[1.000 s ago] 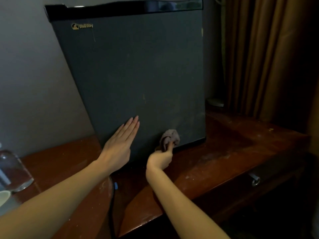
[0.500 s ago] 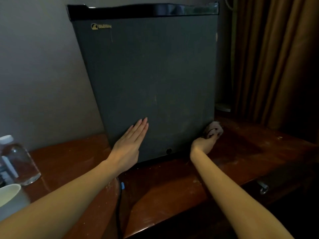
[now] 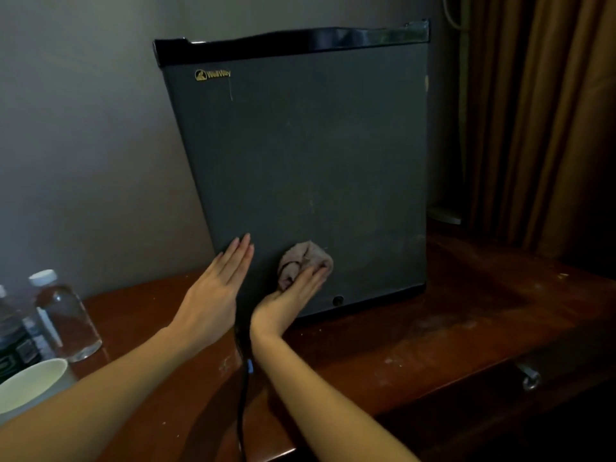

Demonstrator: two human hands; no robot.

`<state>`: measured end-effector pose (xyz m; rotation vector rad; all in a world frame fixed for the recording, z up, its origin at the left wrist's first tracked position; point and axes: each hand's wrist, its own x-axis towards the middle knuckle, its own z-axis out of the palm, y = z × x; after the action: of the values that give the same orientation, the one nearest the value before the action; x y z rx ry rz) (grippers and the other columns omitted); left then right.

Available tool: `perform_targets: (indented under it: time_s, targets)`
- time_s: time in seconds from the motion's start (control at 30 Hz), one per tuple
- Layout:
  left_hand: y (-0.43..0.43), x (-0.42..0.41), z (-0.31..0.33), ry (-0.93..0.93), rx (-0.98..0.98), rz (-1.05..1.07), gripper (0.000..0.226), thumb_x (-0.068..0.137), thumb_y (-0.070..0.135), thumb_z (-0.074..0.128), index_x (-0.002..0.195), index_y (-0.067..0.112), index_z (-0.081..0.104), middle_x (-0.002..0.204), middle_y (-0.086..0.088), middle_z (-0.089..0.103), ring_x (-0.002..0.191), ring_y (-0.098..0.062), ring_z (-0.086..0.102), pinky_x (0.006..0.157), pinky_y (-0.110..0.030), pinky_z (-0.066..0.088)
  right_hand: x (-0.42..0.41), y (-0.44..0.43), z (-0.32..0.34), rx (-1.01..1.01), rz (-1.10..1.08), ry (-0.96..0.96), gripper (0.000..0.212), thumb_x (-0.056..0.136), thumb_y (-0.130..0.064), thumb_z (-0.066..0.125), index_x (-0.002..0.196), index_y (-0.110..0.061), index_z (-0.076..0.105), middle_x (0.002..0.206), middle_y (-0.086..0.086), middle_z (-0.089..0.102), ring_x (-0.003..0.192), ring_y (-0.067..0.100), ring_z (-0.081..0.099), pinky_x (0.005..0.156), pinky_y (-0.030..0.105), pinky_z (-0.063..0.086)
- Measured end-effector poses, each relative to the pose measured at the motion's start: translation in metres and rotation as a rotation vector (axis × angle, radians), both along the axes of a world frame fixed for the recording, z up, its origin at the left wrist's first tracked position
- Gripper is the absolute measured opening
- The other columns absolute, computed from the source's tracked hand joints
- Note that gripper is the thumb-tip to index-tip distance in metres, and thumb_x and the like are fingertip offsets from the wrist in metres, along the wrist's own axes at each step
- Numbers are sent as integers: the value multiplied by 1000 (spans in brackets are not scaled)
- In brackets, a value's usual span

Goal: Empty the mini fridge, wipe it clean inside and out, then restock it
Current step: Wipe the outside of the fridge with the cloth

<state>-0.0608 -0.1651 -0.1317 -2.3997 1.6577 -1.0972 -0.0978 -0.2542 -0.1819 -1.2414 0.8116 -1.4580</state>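
Head view: right hand (image 3: 293, 295) presses crumpled cloth (image 3: 305, 258) on matte fridge (image 3: 316, 145).

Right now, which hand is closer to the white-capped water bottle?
Left. The left hand lies flat on the fridge door, right of the bottle; the right hand presses the cloth farther right.

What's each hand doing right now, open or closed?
Left hand: open, flat against the mini fridge.
Right hand: open, pressing the cloth onto the fridge.
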Motion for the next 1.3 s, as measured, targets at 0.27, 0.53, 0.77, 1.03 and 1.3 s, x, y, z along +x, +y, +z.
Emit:
perform_targets:
  time_s: [0.27, 0.53, 0.77, 1.03, 1.3]
  targets:
    - [-1, 3, 10, 12, -58, 36, 97, 67, -6, 66, 151, -1, 16, 160, -14, 8, 149, -26, 3, 119, -33, 3, -62, -158, 24, 69, -194, -120, 62, 94, 7, 41, 150, 0, 16, 160, 15, 7, 148, 27, 5, 109, 8, -5]
    - [14, 8, 15, -18, -58, 11, 90, 70, -6, 63, 150, -1, 21, 159, -14, 13, 147, -25, 13, 119, -33, 7, -98, -214, 22, 180, -189, -109, 57, 97, 1, 34, 151, -4, 19, 159, 11, 18, 147, 23, 18, 116, 22, 9]
    - [15, 9, 15, -43, -93, -32, 88, 67, -3, 61, 148, -1, 26, 157, -15, 20, 146, -26, 20, 117, -35, 10, -19, -77, 24, -110, -234, -84, 66, 86, 14, 39, 148, 4, 21, 158, 18, 12, 147, 27, 8, 115, 13, -4]
    - [57, 26, 3, -57, -137, 15, 83, 69, -10, 53, 147, 3, 28, 157, -13, 22, 146, -23, 19, 116, -39, 16, 36, 59, 4, -466, 90, 173, 67, 101, -27, 32, 152, -30, -12, 159, -11, -20, 145, 5, -18, 116, 22, -14]
    - [48, 20, 11, 29, -120, 57, 103, 61, -16, 62, 151, 5, 18, 160, -11, 12, 148, -23, 11, 118, -36, 10, -11, -64, 50, -232, -93, -14, 77, 87, 15, 39, 152, -16, 12, 161, 1, 1, 148, 15, -2, 110, 6, -8]
